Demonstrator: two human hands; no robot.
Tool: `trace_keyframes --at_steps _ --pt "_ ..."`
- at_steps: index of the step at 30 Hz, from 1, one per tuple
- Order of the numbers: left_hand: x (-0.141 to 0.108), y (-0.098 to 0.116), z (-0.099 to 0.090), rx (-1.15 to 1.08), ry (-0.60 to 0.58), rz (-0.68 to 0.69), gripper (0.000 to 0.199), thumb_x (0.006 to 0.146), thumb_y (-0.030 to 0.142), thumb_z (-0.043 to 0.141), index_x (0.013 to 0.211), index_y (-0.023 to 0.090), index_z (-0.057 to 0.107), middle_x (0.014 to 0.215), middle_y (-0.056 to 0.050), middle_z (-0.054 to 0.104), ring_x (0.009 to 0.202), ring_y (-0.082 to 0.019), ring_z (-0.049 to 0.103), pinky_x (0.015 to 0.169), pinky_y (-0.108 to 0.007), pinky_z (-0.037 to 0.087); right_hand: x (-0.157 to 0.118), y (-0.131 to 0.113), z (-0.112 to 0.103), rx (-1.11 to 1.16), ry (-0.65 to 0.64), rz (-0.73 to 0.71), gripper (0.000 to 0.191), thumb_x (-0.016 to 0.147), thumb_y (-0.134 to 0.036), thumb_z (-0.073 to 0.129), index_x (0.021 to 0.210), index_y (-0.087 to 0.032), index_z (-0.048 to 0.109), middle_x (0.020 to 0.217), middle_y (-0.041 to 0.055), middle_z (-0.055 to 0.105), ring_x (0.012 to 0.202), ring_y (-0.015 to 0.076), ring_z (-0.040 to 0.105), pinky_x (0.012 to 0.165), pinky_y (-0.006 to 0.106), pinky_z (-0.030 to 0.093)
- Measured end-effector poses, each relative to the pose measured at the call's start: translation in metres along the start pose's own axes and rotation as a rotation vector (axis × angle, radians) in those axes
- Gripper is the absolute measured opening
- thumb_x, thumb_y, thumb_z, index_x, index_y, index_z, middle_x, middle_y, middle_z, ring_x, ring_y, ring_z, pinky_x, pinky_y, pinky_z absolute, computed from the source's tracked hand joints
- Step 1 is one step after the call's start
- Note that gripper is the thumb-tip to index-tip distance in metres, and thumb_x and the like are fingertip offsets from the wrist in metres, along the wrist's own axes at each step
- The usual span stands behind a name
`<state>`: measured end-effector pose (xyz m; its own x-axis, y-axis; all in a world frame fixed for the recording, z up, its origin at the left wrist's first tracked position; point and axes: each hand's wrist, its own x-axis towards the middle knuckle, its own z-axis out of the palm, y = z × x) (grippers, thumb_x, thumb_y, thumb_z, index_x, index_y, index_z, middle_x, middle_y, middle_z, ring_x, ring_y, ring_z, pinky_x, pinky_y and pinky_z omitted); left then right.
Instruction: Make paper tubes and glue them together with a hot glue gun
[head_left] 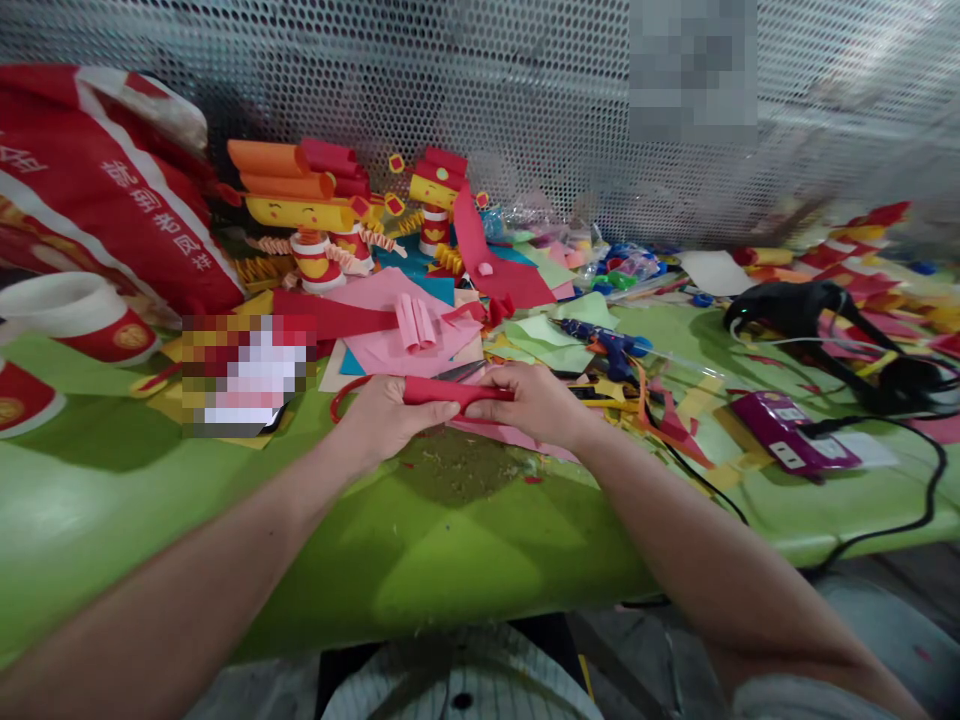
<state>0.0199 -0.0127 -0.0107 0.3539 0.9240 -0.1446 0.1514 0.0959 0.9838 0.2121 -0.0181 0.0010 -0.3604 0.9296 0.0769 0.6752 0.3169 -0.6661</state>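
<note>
Paper roll (439, 388), red, pinched by left hand (386, 410) and right hand (536, 400) during apparent curling; next turn likely needs even thumb pressure.

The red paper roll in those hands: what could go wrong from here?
The red paper roll could spring open if the left hand or right hand slackens. The scissors, whose blades show just beyond it, might nick a finger. And the black cable, leading from the purple power strip to the edge of the green table, could get snagged.
</note>
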Motion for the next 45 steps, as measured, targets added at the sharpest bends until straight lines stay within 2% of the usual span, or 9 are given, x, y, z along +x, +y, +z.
trace_keyframes --at_steps 4,9,13,19,24,28,33,40,45 --pt "0.001 0.001 -0.001 -0.039 0.063 -0.007 0.017 0.058 0.027 0.077 0.070 0.016 0.073 0.056 -0.001 0.063 0.054 -0.013 0.055 0.052 -0.024 0.042 0.001 0.011 0.000 0.234 -0.018 0.018 0.024 0.071 -0.037 0.068 0.088 -0.019 0.066 0.088 0.0031 0.068 0.078 0.0156 0.060 0.072 0.029 0.044" --pt "0.004 0.003 0.000 -0.233 0.153 -0.015 0.017 0.056 0.024 0.078 0.068 0.014 0.070 0.065 -0.005 0.068 0.057 -0.014 0.058 0.055 -0.025 0.047 0.005 0.024 -0.002 0.530 0.323 0.041 0.035 0.066 -0.049 0.069 0.084 -0.020 0.060 0.095 0.0053 0.066 0.088 0.0162 0.059 0.081 0.032 0.044" --pt "0.005 0.006 -0.001 -0.348 0.207 0.008 0.018 0.056 0.023 0.078 0.070 0.013 0.070 0.068 -0.006 0.068 0.062 -0.015 0.062 0.059 -0.027 0.051 0.008 0.024 -0.002 0.760 0.515 0.143 0.041 0.054 -0.054 0.075 0.069 -0.020 0.059 0.087 0.0026 0.066 0.080 0.0144 0.058 0.079 0.031 0.044" --pt "0.005 0.007 0.000 -0.457 0.236 0.008 0.021 0.052 0.021 0.080 0.069 0.014 0.069 0.067 -0.005 0.069 0.062 -0.016 0.064 0.059 -0.029 0.053 0.008 0.016 0.007 0.951 0.364 0.187 0.035 0.050 -0.048 0.080 0.070 -0.022 0.069 0.073 0.0004 0.068 0.076 0.0156 0.060 0.080 0.034 0.046" --pt "0.003 0.005 0.004 -0.396 0.231 -0.005 0.021 0.051 0.022 0.081 0.070 0.015 0.072 0.066 -0.004 0.069 0.060 -0.014 0.062 0.055 -0.024 0.050 0.006 0.009 0.013 1.033 0.302 0.230 0.027 0.043 -0.032 0.084 0.065 -0.024 0.072 0.097 0.0012 0.070 0.089 0.0171 0.061 0.085 0.034 0.047" --pt "0.002 0.004 0.007 -0.365 0.255 -0.023 0.020 0.050 0.019 0.081 0.068 0.015 0.072 0.068 -0.004 0.070 0.058 -0.012 0.061 0.056 -0.023 0.049 0.006 0.005 0.013 1.091 0.307 0.269 0.025 0.040 -0.027 0.084 0.061 -0.024 0.072 0.103 0.0008 0.070 0.086 0.0153 0.061 0.084 0.033 0.047" --pt "0.001 0.007 0.009 -0.363 0.281 -0.008 0.017 0.051 0.021 0.080 0.064 0.016 0.070 0.063 -0.003 0.068 0.057 -0.012 0.060 0.054 -0.022 0.049 0.006 0.003 0.015 1.164 0.309 0.298 0.034 0.042 -0.022 0.083 0.074 -0.024 0.073 0.080 -0.0021 0.071 0.072 0.0125 0.059 0.080 0.032 0.047" --pt "0.004 0.008 0.004 -0.469 0.191 -0.062 0.020 0.055 0.022 0.079 0.071 0.014 0.071 0.071 -0.005 0.070 0.061 -0.014 0.063 0.056 -0.024 0.052 0.008 0.007 0.013 1.144 0.286 0.309 0.028 0.042 -0.031 0.084 0.065 -0.022 0.071 0.072 -0.0002 0.070 0.077 0.0161 0.060 0.083 0.034 0.044" --pt "0.005 0.012 0.001 -0.565 0.234 -0.137 0.008 0.067 0.019 0.070 0.070 0.011 0.068 0.072 -0.009 0.070 0.061 -0.016 0.064 0.055 -0.026 0.052 0.011 0.017 0.008 1.025 0.356 0.275 0.032 0.047 -0.048 0.079 0.060 -0.022 0.066 0.065 0.0005 0.066 0.074 0.0174 0.060 0.073 0.033 0.045"
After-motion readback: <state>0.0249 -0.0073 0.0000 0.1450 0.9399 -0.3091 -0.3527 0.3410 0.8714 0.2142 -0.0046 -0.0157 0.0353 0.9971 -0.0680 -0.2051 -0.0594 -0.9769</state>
